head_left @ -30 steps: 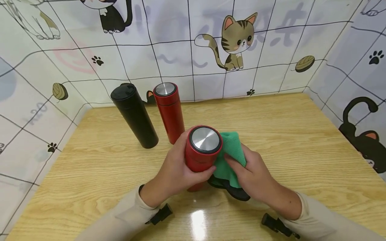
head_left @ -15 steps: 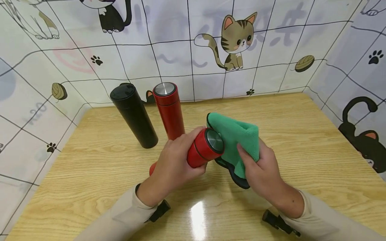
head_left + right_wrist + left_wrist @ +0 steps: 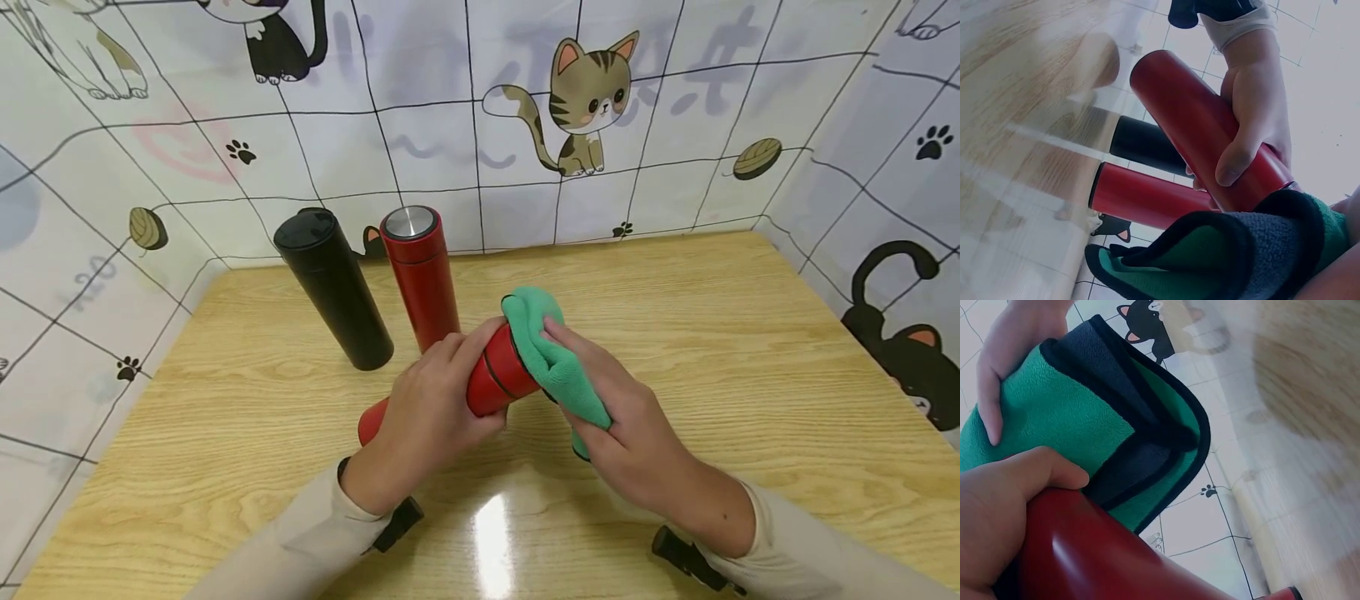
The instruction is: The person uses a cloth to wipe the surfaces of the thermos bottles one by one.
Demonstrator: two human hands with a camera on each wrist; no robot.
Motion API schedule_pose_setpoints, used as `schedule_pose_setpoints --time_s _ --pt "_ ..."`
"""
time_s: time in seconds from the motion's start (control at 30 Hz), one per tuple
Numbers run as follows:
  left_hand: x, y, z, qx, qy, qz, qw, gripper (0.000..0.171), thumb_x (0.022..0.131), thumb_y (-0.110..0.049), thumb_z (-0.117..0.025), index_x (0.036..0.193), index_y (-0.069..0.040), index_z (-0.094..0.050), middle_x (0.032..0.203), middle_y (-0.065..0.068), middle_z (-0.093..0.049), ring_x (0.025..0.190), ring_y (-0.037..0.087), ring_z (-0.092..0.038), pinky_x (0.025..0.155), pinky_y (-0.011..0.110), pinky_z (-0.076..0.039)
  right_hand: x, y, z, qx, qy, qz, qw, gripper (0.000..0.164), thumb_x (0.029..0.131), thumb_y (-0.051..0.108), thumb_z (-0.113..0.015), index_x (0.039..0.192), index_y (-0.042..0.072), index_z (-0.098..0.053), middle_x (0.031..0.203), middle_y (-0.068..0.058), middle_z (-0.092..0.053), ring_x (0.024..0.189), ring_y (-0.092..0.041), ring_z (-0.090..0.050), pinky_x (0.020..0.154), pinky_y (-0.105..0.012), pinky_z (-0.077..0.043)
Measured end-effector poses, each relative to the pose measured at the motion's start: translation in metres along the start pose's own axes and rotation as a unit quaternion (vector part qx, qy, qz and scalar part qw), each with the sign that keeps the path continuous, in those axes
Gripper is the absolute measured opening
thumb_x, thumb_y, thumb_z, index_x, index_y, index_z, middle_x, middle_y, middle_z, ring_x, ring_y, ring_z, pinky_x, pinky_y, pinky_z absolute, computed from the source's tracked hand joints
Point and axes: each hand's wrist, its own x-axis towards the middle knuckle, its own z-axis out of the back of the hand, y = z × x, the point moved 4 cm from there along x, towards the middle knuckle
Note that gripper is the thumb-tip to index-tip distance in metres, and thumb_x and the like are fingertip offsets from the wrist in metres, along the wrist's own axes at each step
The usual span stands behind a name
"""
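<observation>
My left hand grips a red thermos round its upper body, tilted with its lid end up and to the right. A folded green cloth with black edging, held in my right hand, lies over the lid and hides its metal top. In the right wrist view the base of the tilted thermos is in sight, with my left thumb along its side. The left wrist view shows the cloth's dark grey inner layers just beyond the thermos.
Behind my left hand a second red thermos with a silver lid stands upright. To its left is a black thermos, also upright. Both stand on the wood-grain table, close to the cat-patterned back wall.
The held thermos has gone from upright to tilted, its lid end to the right. The cloth came away from its side, unfolded somewhat, and is now over the lid.
</observation>
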Motion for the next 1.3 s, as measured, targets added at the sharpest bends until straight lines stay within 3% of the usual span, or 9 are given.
schedule_pose_setpoints --time_s 0.17,0.5,0.73,0.87,1.0,1.17,1.23,1.3 --pt "0.0 0.0 0.0 -0.002 0.007 0.003 1.0 0.084 0.068 -0.024 -0.084 0.143 -0.023 -0.045 0.102 0.001 -0.065 0.085 0.016 -0.063 0.071 0.035 -0.059 -0.001 0.001 -0.001 -0.008 -0.002 0.018 1.0 0.067 0.086 -0.014 -0.058 0.149 0.006 -0.045 0.156 -0.011 -0.042 0.147 -0.021 -0.038 0.119 -0.022 -0.031" --pt "-0.001 -0.002 -0.001 0.006 0.021 0.001 0.9998 0.086 0.068 -0.026 -0.084 0.144 -0.024 -0.044 0.103 0.0 -0.065 0.087 0.015 -0.063 0.072 0.035 -0.058 0.002 -0.002 -0.001 0.003 0.013 -0.04 0.999 0.069 0.091 -0.009 -0.06 0.153 0.013 -0.04 0.158 -0.003 -0.04 0.147 -0.018 -0.038 0.117 -0.018 -0.032" --pt "0.001 0.001 -0.001 0.0 0.014 0.002 0.9999 0.084 0.069 -0.024 -0.083 0.144 -0.024 -0.045 0.102 0.0 -0.065 0.086 0.015 -0.063 0.071 0.035 -0.058 0.002 -0.002 -0.001 0.002 0.003 -0.014 1.0 0.069 0.089 -0.013 -0.058 0.152 0.011 -0.042 0.157 -0.007 -0.042 0.147 -0.016 -0.038 0.116 -0.016 -0.031" --pt "0.001 0.001 0.0 -0.017 0.014 0.011 0.9997 0.084 0.069 -0.024 -0.083 0.144 -0.024 -0.044 0.101 0.0 -0.065 0.085 0.014 -0.062 0.07 0.034 -0.058 0.002 -0.001 0.0 0.015 -0.004 -0.004 1.0 0.069 0.089 -0.015 -0.057 0.151 0.008 -0.042 0.157 -0.009 -0.043 0.147 -0.017 -0.038 0.117 -0.019 -0.033" --pt "0.002 0.002 0.002 -0.063 0.008 0.025 0.9977 0.085 0.071 -0.024 -0.083 0.145 -0.025 -0.042 0.105 -0.002 -0.064 0.092 0.013 -0.062 0.076 0.033 -0.058 0.002 -0.001 0.003 0.057 -0.02 -0.012 0.998 0.065 0.091 -0.016 -0.053 0.152 0.006 -0.041 0.155 -0.009 -0.046 0.144 -0.016 -0.042 0.114 -0.022 -0.038" --pt "0.003 0.003 0.009 -0.161 -0.022 0.028 0.9863 0.086 0.073 -0.02 -0.084 0.148 -0.02 -0.04 0.123 0.0 -0.063 0.111 0.014 -0.061 0.093 0.035 -0.056 -0.002 -0.003 0.003 0.107 -0.039 -0.063 0.991 0.054 0.098 -0.008 -0.048 0.148 0.013 -0.047 0.145 -0.01 -0.056 0.131 -0.008 -0.055 0.102 -0.021 -0.049" --pt "0.002 0.003 0.013 -0.214 -0.046 0.031 0.9754 0.088 0.073 -0.017 -0.084 0.148 -0.016 -0.038 0.128 0.002 -0.061 0.116 0.015 -0.06 0.097 0.036 -0.055 -0.004 -0.005 0.001 0.139 -0.019 -0.102 0.985 0.047 0.102 -0.002 -0.046 0.147 0.012 -0.048 0.142 -0.012 -0.057 0.127 -0.008 -0.058 0.098 -0.023 -0.052" --pt "0.001 0.003 0.018 -0.27 -0.078 0.033 0.9591 0.087 0.073 -0.015 -0.084 0.147 -0.013 -0.037 0.131 0.003 -0.06 0.119 0.016 -0.058 0.098 0.037 -0.055 -0.004 -0.007 -0.001 0.16 0.005 -0.145 0.976 0.042 0.104 0.005 -0.044 0.146 0.01 -0.047 0.14 -0.013 -0.057 0.123 -0.008 -0.061 0.095 -0.024 -0.054"
